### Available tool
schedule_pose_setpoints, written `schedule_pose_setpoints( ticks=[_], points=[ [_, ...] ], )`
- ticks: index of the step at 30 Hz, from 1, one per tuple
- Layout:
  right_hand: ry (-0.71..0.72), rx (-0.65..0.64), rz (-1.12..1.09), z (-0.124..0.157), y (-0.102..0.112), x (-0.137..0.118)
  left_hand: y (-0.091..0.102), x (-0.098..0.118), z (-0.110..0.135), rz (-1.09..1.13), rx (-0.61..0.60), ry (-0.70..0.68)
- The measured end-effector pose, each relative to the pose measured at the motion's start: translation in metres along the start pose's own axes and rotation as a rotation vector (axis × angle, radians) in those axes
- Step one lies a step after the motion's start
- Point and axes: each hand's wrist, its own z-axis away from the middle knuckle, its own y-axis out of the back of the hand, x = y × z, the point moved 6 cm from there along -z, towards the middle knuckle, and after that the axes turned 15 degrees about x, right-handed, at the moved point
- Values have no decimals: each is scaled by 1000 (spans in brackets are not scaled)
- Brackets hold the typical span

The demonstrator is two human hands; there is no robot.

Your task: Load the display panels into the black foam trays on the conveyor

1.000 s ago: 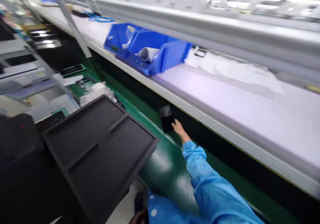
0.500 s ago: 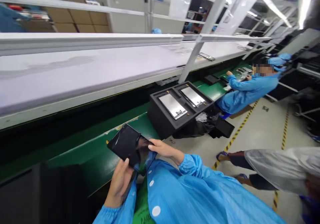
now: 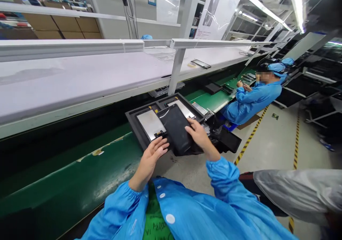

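I hold a glossy black panel (image 3: 176, 127) tilted over a black foam tray (image 3: 135, 120). My right hand (image 3: 200, 136) grips the panel's right edge, fingers curled over it. At the lower left corner my left hand (image 3: 153, 153) has its fingers bent against the panel's edge. Two slots show in the tray: the left one has a silver panel (image 3: 151, 123), and the other silver panel (image 3: 185, 108) is half hidden behind the black one. The tray stands at the edge of the green conveyor belt (image 3: 80, 172).
A long white shelf (image 3: 80, 76) on a white post (image 3: 177, 69) runs above the belt, with a dark device (image 3: 201, 64) lying on it. Farther along the line a seated person in a blue coat (image 3: 252, 99) works. Grey-clad legs (image 3: 296, 192) show at right.
The view swung from left to right along the line. The black panel, reached for one-handed, then held in both hands near my lap, has moved up and right over the foam tray.
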Motion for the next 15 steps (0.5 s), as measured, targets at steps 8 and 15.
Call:
schedule_pose_setpoints(
  ticks=[8, 15],
  points=[
    [-14, 16, 396, -162, 6, 62, 7, -9, -1, -138, 159, -60],
    [25, -103, 738, -173, -13, 70, 42, -10, 15, -162, 318, -46]
  ],
)
